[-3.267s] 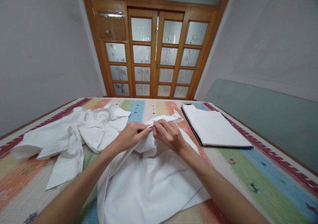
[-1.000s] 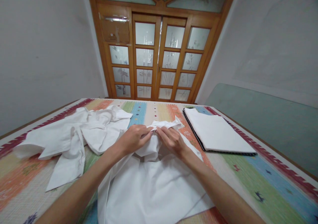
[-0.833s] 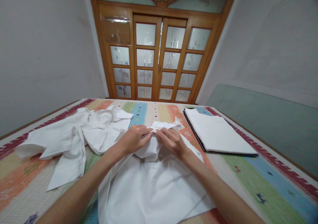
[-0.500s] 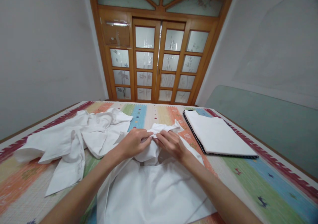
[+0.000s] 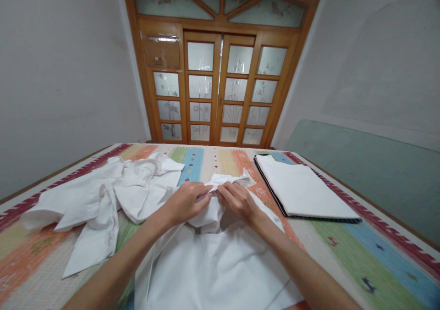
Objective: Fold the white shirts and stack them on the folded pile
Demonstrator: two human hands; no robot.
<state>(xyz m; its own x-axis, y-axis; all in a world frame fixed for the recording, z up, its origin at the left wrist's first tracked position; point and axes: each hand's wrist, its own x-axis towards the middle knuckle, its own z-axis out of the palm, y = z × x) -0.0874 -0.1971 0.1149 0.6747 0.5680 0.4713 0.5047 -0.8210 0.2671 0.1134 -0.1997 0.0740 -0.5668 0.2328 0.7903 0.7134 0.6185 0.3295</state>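
A white shirt (image 5: 213,264) is spread in front of me, its lower part towards me and its bunched collar end farther off. At that end my left hand (image 5: 191,202) pinches the fabric between thumb and fingers. My right hand (image 5: 239,202) pinches the same stretch of cloth just to the right. The two sets of fingertips almost meet. Whatever small detail lies between them is hidden. Below the hands the cloth hangs in loose folds.
On the left lies a crumpled heap of white cloth (image 5: 137,186). A neatly folded white garment (image 5: 309,190) rests on something dark at the right. A striped, patterned cloth (image 5: 343,255) covers the table. Beyond the table stand wooden glass-paned doors (image 5: 220,85).
Both hands keep their pinch on the shirt with hardly any movement. The view has tilted up a little, so everything sits slightly lower.
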